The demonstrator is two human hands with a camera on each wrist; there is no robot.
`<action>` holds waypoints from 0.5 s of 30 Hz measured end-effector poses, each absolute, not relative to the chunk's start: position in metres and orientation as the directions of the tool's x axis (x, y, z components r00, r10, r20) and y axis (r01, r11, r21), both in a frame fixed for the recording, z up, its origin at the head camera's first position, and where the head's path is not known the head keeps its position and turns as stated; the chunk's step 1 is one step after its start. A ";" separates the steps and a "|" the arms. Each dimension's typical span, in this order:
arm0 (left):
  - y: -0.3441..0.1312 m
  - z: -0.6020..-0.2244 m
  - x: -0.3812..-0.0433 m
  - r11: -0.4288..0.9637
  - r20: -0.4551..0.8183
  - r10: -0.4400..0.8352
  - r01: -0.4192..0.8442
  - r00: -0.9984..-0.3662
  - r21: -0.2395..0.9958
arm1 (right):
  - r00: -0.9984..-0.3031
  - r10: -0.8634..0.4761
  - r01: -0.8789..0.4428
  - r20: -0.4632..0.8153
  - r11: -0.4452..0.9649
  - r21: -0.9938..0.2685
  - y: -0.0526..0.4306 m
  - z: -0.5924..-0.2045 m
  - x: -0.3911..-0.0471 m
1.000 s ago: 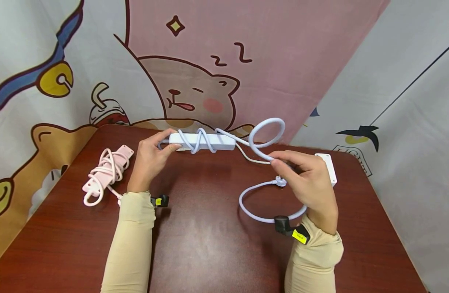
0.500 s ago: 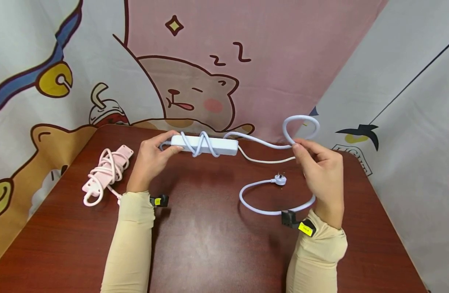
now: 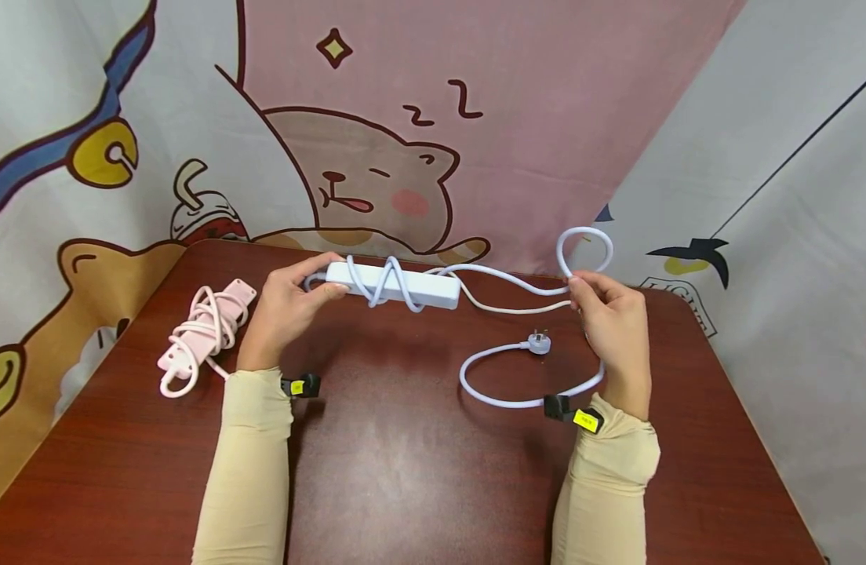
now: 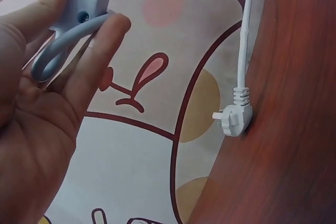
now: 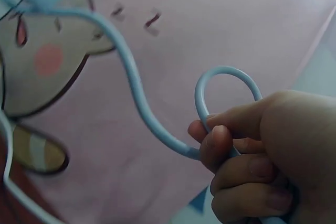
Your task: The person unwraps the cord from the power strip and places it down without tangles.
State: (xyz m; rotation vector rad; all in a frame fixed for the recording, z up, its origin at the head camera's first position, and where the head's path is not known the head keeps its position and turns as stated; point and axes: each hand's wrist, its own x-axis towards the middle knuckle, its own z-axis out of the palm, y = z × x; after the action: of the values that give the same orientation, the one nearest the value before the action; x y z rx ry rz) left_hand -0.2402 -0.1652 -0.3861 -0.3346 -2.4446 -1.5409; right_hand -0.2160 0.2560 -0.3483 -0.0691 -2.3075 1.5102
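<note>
My left hand (image 3: 285,310) grips the left end of a pale blue-white power strip (image 3: 436,290), thumb in front and fingers behind, holding it up above the table. Its thick cord (image 3: 485,271) crosses the strip in a few loose turns, and one bend of it passes by my left fingers in the left wrist view. Over on the right, my right hand (image 3: 616,329) pinches this cord between thumb and fingers, with a small loop (image 5: 227,70) standing up above the grip. The rest of the cord curves on the table to a three-pin plug (image 3: 539,343).
A pink power strip (image 3: 201,339) wrapped in its own cord lies at the left of the brown table (image 3: 391,471). Behind runs a thinner white cord (image 3: 507,311); a white plug (image 4: 236,119) lies near the table's back edge. A cartoon curtain (image 3: 546,118) hangs behind.
My right hand has moved right with the cord loop, stretching the cord from the strip. The plug shows fully now, and a white block at the right has become hidden behind that hand.
</note>
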 end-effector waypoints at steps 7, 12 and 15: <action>-0.166 -0.387 -0.241 0.415 0.341 0.037 0.325 -0.939 0.850 | -0.981 0.149 -0.027 0.124 0.528 -0.849 0.269 -0.383 -0.235; -0.167 -0.390 -0.244 0.423 0.359 0.008 0.328 -0.933 0.845 | -0.998 0.047 -0.010 0.042 0.544 -0.839 0.274 -0.398 -0.241; -0.166 -0.391 -0.245 0.435 0.357 -0.003 0.320 -0.934 0.841 | -1.000 -0.017 0.008 -0.022 0.566 -0.825 0.276 -0.403 -0.241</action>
State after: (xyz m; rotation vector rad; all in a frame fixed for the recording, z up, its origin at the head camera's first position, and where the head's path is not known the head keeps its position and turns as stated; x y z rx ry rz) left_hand -0.2446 -0.1662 -0.3911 -0.2728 -2.3865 -1.4980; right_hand -0.2409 0.2762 -0.4029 0.0080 -2.8038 1.4767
